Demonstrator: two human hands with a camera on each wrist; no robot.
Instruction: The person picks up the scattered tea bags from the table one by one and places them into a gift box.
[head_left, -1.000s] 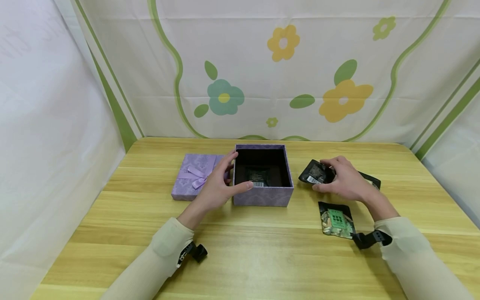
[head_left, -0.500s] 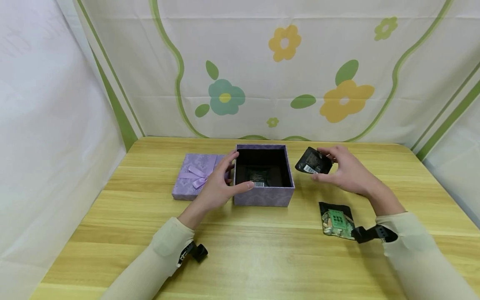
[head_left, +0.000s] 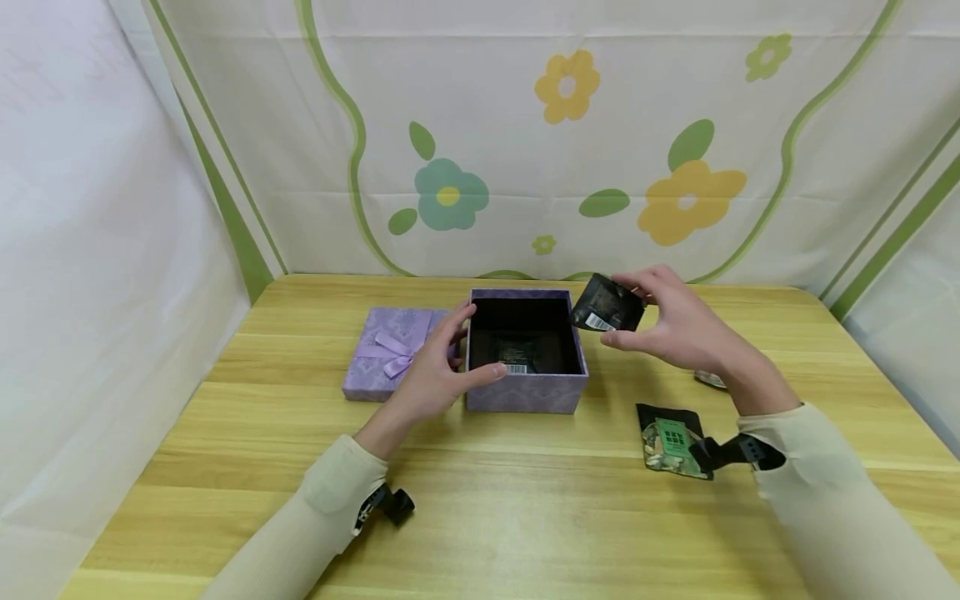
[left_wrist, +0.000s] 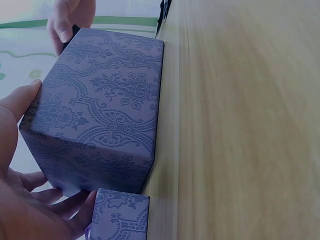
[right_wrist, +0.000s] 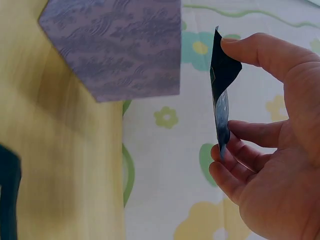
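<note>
The lidless purple box [head_left: 525,393], patterned outside and black inside, stands mid-table. My left hand [head_left: 426,371] holds its near left corner, thumb over the front rim and fingers along the left wall; the left wrist view shows the thumb [left_wrist: 27,97] at the rim. Inside the box lies a black pouch [head_left: 513,350] with a barcode. My right hand [head_left: 678,325] holds another small black pouch [head_left: 609,304], barcode side showing, up beside the box's right rim. In the right wrist view this pouch [right_wrist: 220,85] appears edge-on between thumb and fingers.
Left of the box lies its purple lid [head_left: 386,354] with a ribbon bow, partly behind my left hand. A pouch with a green label [head_left: 671,442] lies front right. Another pouch [head_left: 709,379] shows partly behind my right wrist. A white flowered cloth [head_left: 510,167] hangs behind the table.
My right hand has lifted the black pouch off the table and carried it up and left to the box's right rim. The left hand has stayed on the box.
</note>
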